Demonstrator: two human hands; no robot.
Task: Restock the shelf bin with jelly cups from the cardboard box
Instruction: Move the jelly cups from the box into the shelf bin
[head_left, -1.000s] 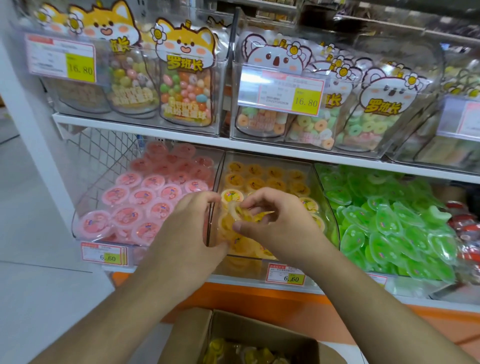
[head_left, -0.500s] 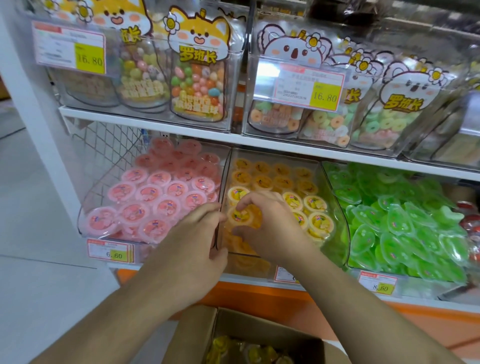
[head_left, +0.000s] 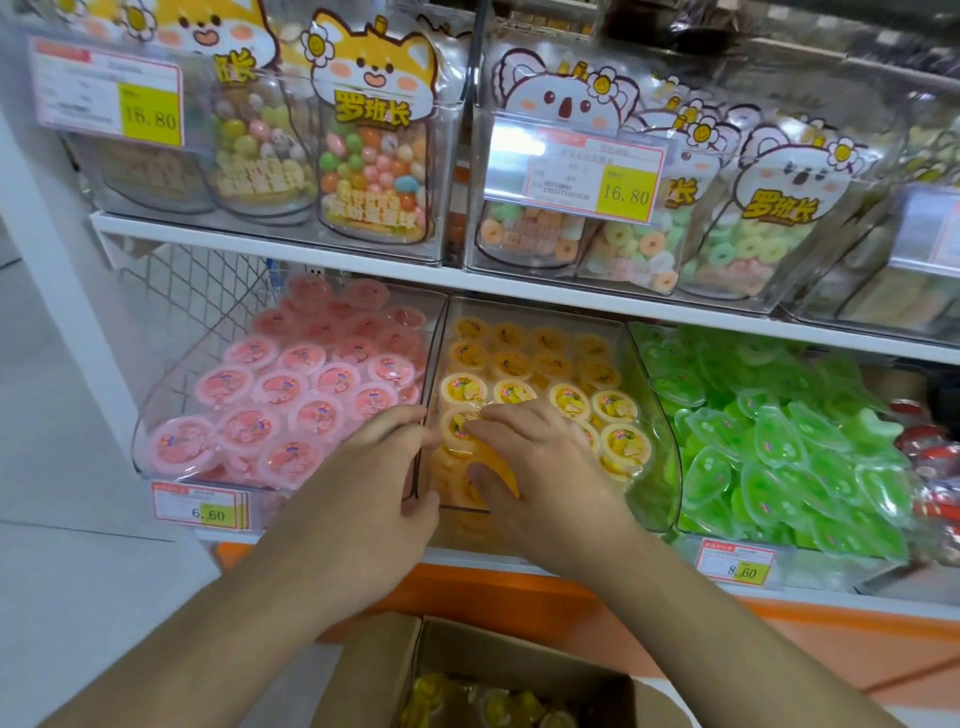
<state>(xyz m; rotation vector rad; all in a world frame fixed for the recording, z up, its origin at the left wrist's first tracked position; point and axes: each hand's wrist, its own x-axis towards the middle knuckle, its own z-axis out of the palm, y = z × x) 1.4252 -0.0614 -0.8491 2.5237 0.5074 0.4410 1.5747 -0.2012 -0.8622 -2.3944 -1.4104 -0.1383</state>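
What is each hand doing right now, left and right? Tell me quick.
Left hand: gripping the front corner of the yellow jelly bin, no cup in it.
Right hand: fingers pressing a yellow jelly cup into place in the bin.

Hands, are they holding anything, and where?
The right hand pinches a yellow jelly cup by its rim at the middle bin front. The left hand grips that bin's clear left wall.

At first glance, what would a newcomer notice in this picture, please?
Both hands meet at the middle yellow jelly bin: the right hand arranges cups inside, and the left hand is at its front corner. Pink cups sit left, green jellies right, and the cardboard box below.
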